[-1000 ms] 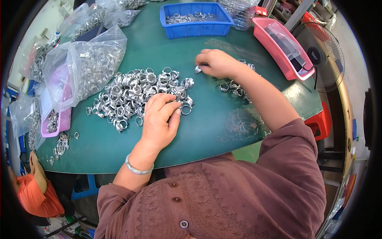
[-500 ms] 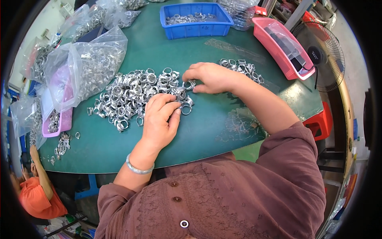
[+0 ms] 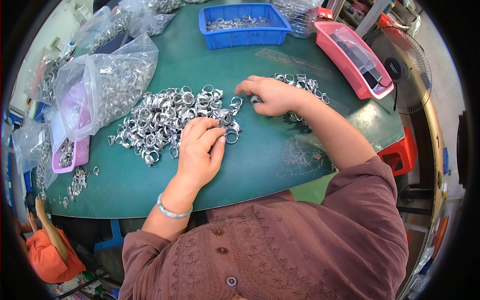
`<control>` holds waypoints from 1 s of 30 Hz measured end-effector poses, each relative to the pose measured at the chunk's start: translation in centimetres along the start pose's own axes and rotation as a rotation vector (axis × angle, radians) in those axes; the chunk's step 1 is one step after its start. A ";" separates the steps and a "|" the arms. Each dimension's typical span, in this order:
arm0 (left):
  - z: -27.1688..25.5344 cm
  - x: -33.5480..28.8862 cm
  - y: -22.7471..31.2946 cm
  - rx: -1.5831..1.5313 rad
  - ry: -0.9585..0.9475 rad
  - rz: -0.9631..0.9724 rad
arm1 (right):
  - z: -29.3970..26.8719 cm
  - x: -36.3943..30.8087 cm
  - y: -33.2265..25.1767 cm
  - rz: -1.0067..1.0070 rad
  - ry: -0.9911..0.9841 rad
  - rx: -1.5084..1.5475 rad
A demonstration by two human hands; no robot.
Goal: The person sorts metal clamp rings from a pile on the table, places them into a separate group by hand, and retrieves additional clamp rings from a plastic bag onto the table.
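A heap of silver-coloured metal rings (image 3: 160, 117) lies on the green table in front of me. My left hand (image 3: 199, 150) rests on the near right side of this heap, fingers loosely bent and apart, with a loose ring (image 3: 231, 137) beside its thumb. To the right of the heap, my right hand (image 3: 275, 96) has a ring (image 3: 256, 99) between thumb and fingers, partly hidden by them. A smaller group of rings (image 3: 312, 86) lies behind and under my right wrist, partly covered by it.
A blue tray (image 3: 245, 38) with rings stands at the far side, a pink basket (image 3: 330, 60) at the far right by a fan (image 3: 400, 70). Plastic bags of rings (image 3: 125, 75) and a purple basket (image 3: 82, 150) are left. Another person (image 3: 52, 255) sits at lower left.
My right hand has moved right, away from the heap's edge, with a ring between its fingers. My left hand stays at the heap.
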State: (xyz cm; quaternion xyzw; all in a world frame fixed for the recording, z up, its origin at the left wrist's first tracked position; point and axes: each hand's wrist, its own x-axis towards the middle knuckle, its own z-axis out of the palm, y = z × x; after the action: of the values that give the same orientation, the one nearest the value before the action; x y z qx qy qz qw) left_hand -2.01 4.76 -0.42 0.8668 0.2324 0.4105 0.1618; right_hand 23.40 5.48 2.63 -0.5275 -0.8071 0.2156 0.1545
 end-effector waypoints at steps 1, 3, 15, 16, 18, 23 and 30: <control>0.0 0.0 0.1 0.001 -0.001 0.000 | 0.2 0.0 -0.2 -0.036 0.001 -0.042; -0.2 0.1 0.2 0.007 -0.015 -0.007 | 0.4 0.1 -0.5 -0.043 0.001 -0.072; 0.0 0.1 -0.1 0.003 0.006 -0.001 | -1.0 -1.2 -2.2 -0.092 -0.027 -0.275; 0.0 0.1 0.0 0.006 0.006 0.000 | 0.2 -0.8 -2.7 -0.155 0.030 -0.126; -0.1 0.1 -0.1 0.010 0.009 0.006 | 1.7 0.1 -3.8 -0.059 0.009 -0.061; 0.0 0.1 -0.1 0.005 0.011 0.008 | 2.3 0.2 -3.5 0.033 -0.006 0.013; 0.0 0.1 0.1 0.019 0.050 -0.006 | -0.1 -2.5 -2.3 0.084 -0.017 -0.580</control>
State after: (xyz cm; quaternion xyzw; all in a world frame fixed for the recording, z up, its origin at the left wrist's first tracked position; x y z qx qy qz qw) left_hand -1.96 4.75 -0.31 0.8570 0.2430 0.4294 0.1489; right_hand 22.69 2.39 3.86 -0.5808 -0.8137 -0.0134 -0.0183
